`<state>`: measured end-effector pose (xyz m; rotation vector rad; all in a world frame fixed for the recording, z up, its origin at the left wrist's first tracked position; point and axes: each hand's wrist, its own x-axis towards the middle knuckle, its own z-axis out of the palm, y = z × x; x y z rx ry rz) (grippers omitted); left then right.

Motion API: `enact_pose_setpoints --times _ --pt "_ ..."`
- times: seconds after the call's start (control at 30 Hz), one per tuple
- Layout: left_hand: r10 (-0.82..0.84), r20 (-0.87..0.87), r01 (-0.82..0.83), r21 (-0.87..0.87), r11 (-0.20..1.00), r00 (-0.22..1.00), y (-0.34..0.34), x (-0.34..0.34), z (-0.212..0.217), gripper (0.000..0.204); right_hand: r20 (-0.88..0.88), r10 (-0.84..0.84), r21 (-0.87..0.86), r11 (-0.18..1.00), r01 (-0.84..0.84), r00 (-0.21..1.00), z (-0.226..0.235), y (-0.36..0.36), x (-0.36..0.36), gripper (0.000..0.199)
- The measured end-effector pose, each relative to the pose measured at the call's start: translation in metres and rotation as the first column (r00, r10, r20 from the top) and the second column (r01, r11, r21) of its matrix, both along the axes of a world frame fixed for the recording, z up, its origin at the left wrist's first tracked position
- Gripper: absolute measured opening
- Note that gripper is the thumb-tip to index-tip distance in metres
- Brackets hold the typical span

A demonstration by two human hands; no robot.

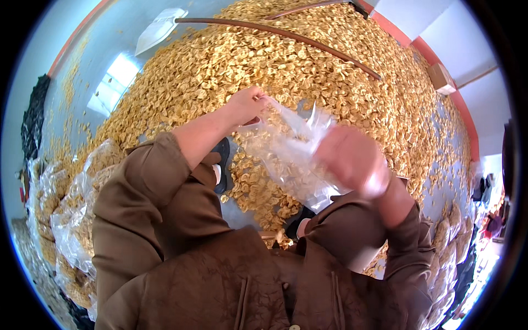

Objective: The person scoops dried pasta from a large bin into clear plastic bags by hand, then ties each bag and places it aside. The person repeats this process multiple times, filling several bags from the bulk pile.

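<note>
A clear plastic bag [286, 151] hangs crumpled between my two hands, above a large heap of thin, round, golden-yellow chip-like pieces [220, 60]. My left hand [247, 106] pinches the bag's upper left edge, its fingers pressed together. On the bag's other side, my right hand [352, 159] touches or overlaps the gathered plastic. Motion smears its fingers, so I cannot tell how they are closed. Yellow pieces show through the film. Whether any lie inside the bag is unclear.
A white-bladed shovel [159, 32] lies on the heap with its long brown handle [286, 34] pointing right. Filled clear bags [74, 220] stand at the left, and more filled bags [448, 247] at the right. A cardboard box [440, 78] sits by the right wall.
</note>
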<state>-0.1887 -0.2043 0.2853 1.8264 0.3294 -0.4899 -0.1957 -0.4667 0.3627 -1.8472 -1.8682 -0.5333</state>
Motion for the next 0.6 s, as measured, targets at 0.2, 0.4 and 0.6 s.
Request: enact_pose_setpoints --times 0.2,0.4,0.6 --pt "-0.320 0.100 0.329 -0.081 0.941 0.942 0.003 -0.024 0.031 0.035 -0.275 -0.335 -0.323 0.915 0.242 0.901 -0.019 0.043 0.007 0.016" --pt "-0.374 0.179 0.391 -0.065 0.918 0.910 0.039 -0.027 0.040 0.046 -0.610 -0.374 -0.055 0.899 0.434 0.699 -0.031 0.046 0.036 0.027" --pt "-0.405 0.415 0.497 -0.142 0.856 0.815 0.076 -0.023 0.034 0.016 -0.945 -0.327 -0.322 0.938 0.129 0.019 -0.031 0.030 0.037 0.019"
